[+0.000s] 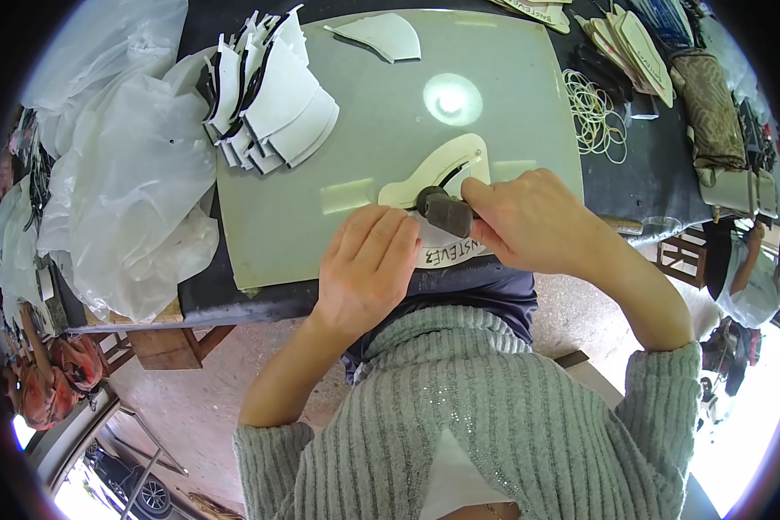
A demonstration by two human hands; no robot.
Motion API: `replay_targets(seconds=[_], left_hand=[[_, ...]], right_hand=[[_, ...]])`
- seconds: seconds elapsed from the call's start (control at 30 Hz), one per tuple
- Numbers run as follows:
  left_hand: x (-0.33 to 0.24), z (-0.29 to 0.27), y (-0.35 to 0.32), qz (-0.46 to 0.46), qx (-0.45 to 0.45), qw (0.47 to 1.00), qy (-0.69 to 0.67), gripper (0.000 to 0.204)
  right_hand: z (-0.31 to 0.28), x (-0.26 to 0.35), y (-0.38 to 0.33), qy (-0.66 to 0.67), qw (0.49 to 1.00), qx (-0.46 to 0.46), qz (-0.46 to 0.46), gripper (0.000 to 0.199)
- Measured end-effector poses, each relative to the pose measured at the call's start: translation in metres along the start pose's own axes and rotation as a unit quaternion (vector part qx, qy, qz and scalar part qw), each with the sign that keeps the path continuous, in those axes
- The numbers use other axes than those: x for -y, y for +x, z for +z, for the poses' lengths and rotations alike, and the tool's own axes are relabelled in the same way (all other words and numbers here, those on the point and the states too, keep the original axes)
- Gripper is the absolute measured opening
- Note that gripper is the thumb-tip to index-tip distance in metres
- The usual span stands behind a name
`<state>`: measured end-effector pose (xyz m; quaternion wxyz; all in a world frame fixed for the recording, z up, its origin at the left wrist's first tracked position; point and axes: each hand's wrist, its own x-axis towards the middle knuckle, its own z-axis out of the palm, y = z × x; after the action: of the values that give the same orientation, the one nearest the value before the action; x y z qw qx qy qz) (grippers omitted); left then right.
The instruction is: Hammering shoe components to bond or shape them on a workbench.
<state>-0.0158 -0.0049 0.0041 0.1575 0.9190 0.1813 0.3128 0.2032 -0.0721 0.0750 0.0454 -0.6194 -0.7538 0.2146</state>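
Note:
A cream cardboard template [455, 154] with dark lettering on its near edge lies on the grey-green board [511, 95], close to its front edge. My left hand [368, 260] rests beside it, fingers stretched and together, the tips at the template's left side. A white piece [438, 236] shows within the template's outline. My right hand [529, 217] is closed round a dark, blunt-headed tool that looks like a hammer [446, 214], held over the template. Its handle is hidden by my fingers. Just beyond the head, a short black strip [452, 176] shows.
Fanned white curved pieces with black edges [290, 113] are stacked at the board's far left. One similar piece [386, 36] lies at the far edge. Clear plastic bags [130, 191] cover the left side. String [591, 121] and more templates [637, 52] lie right.

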Motion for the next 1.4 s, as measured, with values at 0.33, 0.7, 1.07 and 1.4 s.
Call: replay_targets(seconds=[0.33,0.7,1.07,1.4], left_hand=[[0.004,0.002,-0.001,0.003,-0.014,1.0,-0.003,0.02],[0.003,0.003,-0.005,-0.007,-0.022,1.0,0.0,0.021],[-0.002,0.002,-0.006,0.012,-0.042,0.997,0.058,0.019],[-0.007,0.006,-0.012,-0.019,-0.077,0.995,0.059,0.019]], right_hand=[[0.001,0.008,0.006,-0.024,1.0,-0.003,-0.002,0.034],[0.01,0.021,0.006,-0.016,0.998,-0.018,0.052,0.037],[0.016,0.034,0.012,-0.016,0.996,-0.059,0.067,0.039],[0.02,0.032,0.013,0.0,0.993,-0.087,0.074,0.036]])
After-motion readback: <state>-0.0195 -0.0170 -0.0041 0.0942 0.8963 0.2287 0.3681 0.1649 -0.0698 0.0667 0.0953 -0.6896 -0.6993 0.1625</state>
